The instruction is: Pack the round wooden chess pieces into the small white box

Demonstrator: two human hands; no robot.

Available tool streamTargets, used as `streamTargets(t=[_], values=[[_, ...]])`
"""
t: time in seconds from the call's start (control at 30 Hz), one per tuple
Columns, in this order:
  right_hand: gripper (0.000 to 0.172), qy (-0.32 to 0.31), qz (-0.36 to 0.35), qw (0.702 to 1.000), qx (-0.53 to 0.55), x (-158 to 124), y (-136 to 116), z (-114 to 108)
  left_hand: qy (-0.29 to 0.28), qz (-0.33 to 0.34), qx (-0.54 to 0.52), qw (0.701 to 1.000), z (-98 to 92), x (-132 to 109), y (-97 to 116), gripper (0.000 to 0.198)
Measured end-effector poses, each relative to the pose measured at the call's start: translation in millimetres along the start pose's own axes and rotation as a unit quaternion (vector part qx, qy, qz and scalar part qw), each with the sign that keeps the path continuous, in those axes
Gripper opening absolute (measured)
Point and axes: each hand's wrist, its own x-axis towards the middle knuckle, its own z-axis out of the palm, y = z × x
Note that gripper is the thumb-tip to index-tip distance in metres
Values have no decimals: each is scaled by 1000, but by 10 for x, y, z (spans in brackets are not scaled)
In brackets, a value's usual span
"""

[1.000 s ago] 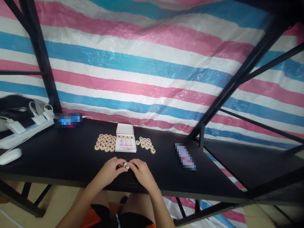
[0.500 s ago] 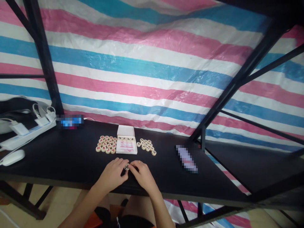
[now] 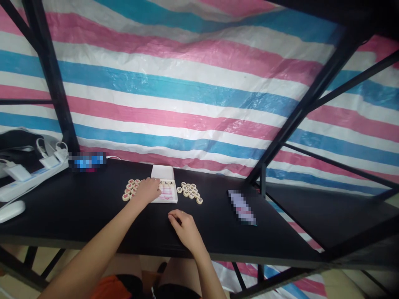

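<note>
My left hand (image 3: 149, 190) reaches over the left side of an open white box (image 3: 166, 200), its fingers bent down at the box's inner left part; what they hold, if anything, is hidden. A row of round pieces lies along the back of the box, above pink lines. My right hand (image 3: 184, 226) rests on the black table in front of the box, fingers curled together, with no piece visible in it. Red-marked pieces (image 3: 126, 197) sit left of the box, partly covered by my left hand. Black-marked pieces (image 3: 186, 193) lie to its right.
A white power strip (image 3: 31, 179) with plugs and a white mouse-like object (image 3: 11, 211) are at the left. A blurred device (image 3: 89, 162) lies at the back left, a blurred pale object (image 3: 242, 207) at the right. Striped sheeting (image 3: 174, 91) hangs behind the table (image 3: 93, 216).
My left hand has moved from beside my right hand, forward and left to the box. The piece that was between my hands is out of sight. My right hand has stayed in place.
</note>
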Motion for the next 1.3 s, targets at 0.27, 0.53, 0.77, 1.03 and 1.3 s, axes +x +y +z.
streamTargets(t=[0.27, 0.53, 0.77, 1.03, 1.3], values=[[17, 0, -1, 1000, 1, 10, -5, -8, 24, -10, 42, 999, 188, 47, 1, 27], [18, 1, 4, 1000, -3, 11, -9, -18, 87, -49, 7, 995, -85, -221, -183, 28], [20, 4, 2, 1000, -17, 5, -22, -20, 145, -103, -84, 980, 77, -978, -539, 23], [23, 67, -9, 997, -34, 55, 44, -14, 97, -26, -209, 973, 213, -1126, -582, 25], [47, 52, 21, 961, -270, 541, 344, -103, -24, 21, -302, 953, 124, -1033, -208, 21]])
